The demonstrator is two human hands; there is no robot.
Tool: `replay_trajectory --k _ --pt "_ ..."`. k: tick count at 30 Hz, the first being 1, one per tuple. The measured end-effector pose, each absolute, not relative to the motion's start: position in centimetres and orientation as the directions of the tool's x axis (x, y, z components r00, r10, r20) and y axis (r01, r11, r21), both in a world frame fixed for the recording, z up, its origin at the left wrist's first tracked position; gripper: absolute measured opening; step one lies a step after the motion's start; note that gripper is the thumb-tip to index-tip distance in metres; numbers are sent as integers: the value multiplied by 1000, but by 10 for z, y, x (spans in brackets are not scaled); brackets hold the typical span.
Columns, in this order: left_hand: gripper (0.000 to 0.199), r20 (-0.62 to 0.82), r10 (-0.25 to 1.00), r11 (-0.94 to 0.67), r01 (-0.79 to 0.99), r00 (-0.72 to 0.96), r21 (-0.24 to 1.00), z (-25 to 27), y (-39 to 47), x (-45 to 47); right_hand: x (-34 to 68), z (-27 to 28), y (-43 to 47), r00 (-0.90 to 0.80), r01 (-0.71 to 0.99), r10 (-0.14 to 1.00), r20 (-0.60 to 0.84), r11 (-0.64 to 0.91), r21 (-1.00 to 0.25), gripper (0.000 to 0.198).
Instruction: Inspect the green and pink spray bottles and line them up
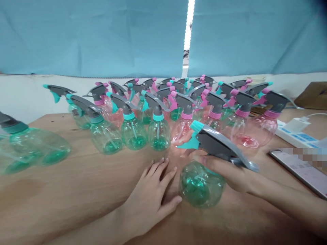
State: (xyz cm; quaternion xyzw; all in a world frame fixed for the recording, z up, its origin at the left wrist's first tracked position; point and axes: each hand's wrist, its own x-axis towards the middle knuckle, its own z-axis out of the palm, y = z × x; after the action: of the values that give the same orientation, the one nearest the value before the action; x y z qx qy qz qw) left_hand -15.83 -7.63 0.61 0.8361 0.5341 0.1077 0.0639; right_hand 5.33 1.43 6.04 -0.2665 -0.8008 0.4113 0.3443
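My right hand is wrapped round the neck of a green spray bottle with a grey head and a turquoise nozzle and trigger. That bottle leans, and I cannot tell whether its base touches the table. Just left of it, my left hand lies with fingers spread on the wooden table, holding nothing. Beyond my hands stand a green spray bottle with a turquoise collar and a pink spray bottle, among several others of both colours.
More green bottles stand at the far left. On the right lie a phone, a white power strip with a plugged-in charger, and a brown object. A blue cloth hangs behind the table, with a bright gap in it.
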Motion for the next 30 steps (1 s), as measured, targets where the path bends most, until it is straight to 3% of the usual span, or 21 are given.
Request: replay_trajectory --k 10,23,30 --pt "59 90 913 -409 883 399 232 9 -75 -157 50 60 13 -634 124 723 274 445 -887 27" --pt "60 80 913 -408 883 401 233 8 -75 -157 50 55 16 -680 16 692 243 345 -939 26" --pt "61 81 912 -410 883 402 229 8 -76 -157 52 58 16 -678 20 685 265 377 -926 24"
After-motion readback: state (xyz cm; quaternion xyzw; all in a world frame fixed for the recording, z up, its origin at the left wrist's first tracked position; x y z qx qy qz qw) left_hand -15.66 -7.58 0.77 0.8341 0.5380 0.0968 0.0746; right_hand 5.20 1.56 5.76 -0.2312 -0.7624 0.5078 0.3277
